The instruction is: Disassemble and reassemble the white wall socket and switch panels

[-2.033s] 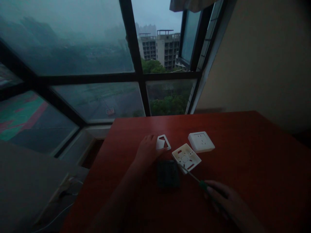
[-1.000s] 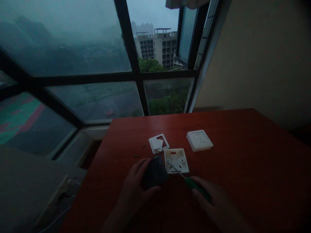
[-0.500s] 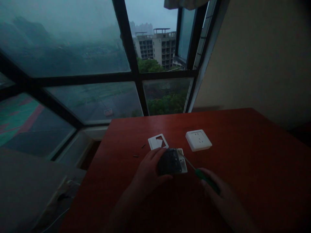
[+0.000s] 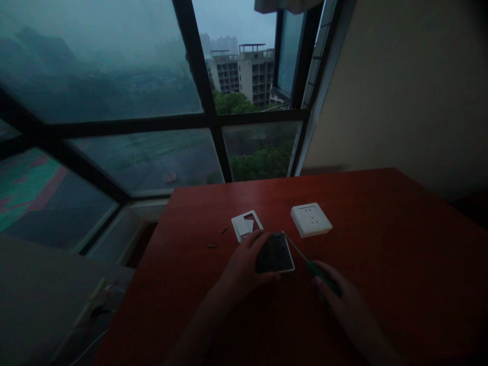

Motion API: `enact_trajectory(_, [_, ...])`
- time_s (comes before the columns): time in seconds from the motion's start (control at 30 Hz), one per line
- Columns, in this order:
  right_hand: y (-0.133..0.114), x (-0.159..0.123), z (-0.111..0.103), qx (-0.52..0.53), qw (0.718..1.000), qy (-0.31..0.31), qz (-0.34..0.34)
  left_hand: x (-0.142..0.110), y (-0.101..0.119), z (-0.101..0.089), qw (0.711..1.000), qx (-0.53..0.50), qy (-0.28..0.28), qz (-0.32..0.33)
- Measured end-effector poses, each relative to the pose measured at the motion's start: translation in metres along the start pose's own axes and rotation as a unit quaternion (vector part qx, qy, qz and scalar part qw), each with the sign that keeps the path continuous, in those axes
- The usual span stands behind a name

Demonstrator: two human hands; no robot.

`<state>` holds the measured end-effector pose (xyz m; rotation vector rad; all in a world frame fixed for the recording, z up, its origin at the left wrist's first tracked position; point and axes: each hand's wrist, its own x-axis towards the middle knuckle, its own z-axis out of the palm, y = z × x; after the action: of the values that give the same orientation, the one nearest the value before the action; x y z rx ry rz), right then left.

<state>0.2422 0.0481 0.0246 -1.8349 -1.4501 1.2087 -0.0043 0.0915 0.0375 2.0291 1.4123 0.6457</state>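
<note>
From my remote station I count one dark module (image 4: 275, 253) over one white box (image 4: 293, 266) at the left hand (image 4: 249, 259); two screws (image 4: 224, 230) and one white frame (image 4: 240, 225) beyond that grip, and one socket unit (image 4: 311, 220) beyond the right hand (image 4: 337, 294). I have the left hand palm down, opened to module width, thumb near and fingers far, holding the dark module; the right hand is closed around one green-handled screwdriver (image 4: 321, 276), shaft slanting to the module's far right corner.
</note>
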Motion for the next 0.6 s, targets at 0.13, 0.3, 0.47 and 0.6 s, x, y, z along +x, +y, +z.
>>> enact_trajectory(0.13, [0.002,0.001,0.002,0.028,1.000,-0.011,0.006,-0.002,0.000,0.000,1.000,0.003,0.003,0.010])
enact_trajectory(0.3, [-0.005,0.011,0.007,0.016,0.998,0.034,-0.041,-0.004,0.000,0.000,1.000,0.010,0.008,0.025])
enact_trajectory(0.47, [-0.019,0.028,0.019,0.048,0.994,0.027,-0.095,-0.006,-0.001,0.001,0.999,0.021,0.016,0.030])
enact_trajectory(0.6, [-0.025,0.040,0.028,0.093,0.991,0.021,-0.094,-0.007,0.001,0.000,0.999,0.020,0.018,0.036])
